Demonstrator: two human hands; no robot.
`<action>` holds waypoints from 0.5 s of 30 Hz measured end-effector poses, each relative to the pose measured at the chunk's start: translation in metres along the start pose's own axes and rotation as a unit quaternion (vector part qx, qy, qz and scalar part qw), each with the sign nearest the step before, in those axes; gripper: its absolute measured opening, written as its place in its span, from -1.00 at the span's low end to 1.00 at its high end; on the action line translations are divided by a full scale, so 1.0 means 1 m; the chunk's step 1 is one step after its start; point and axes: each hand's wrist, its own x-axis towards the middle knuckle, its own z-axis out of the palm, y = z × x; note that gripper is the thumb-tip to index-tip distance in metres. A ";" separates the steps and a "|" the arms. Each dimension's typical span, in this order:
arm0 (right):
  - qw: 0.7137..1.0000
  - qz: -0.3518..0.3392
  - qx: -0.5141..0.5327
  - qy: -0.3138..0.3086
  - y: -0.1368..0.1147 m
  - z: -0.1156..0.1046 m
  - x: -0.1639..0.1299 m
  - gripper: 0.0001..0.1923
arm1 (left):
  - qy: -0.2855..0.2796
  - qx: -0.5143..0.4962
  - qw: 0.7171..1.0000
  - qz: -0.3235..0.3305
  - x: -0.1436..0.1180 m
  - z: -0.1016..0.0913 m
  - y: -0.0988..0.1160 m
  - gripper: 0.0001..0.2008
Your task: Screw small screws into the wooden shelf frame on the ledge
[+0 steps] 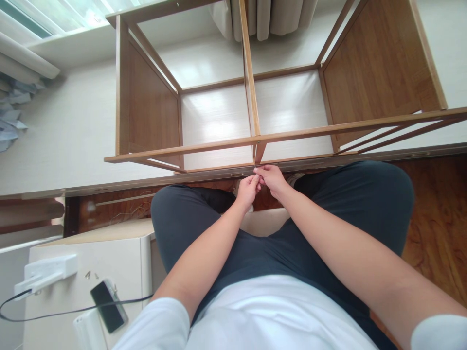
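A brown wooden frame [219,144] with a middle divider and side panels stands on a pale surface in front of me. My left hand [248,188] and my right hand [270,180] meet just below the foot of the divider [251,97]. Both hands are closed, with fingertips pinched together and touching. A thin, light tip seems to show above the fingers, but it is too small to name. The fingers hide the rest of whatever they hold.
Left of my legs is a white cabinet [127,262] bearing a phone [108,305], a white charger [54,270], a black cable [65,311] and small metal pieces [88,275]. Curtains [280,17] hang behind the frame. Wooden floor [438,209] shows at right.
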 end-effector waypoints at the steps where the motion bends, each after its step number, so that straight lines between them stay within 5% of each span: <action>1: 1.000 0.001 0.001 -0.001 0.000 0.000 0.000 -0.82 | 0.001 -0.001 1.000 -0.004 0.000 0.000 0.001 -0.51; 9: 1.000 0.009 0.015 0.013 -0.002 0.001 0.001 -0.86 | 0.031 0.096 0.994 0.033 -0.002 -0.001 0.006 -0.56; 15: 1.000 0.013 -0.004 0.026 -0.008 0.003 -0.004 -0.89 | 0.109 0.302 0.943 0.087 -0.009 0.001 0.014 -0.67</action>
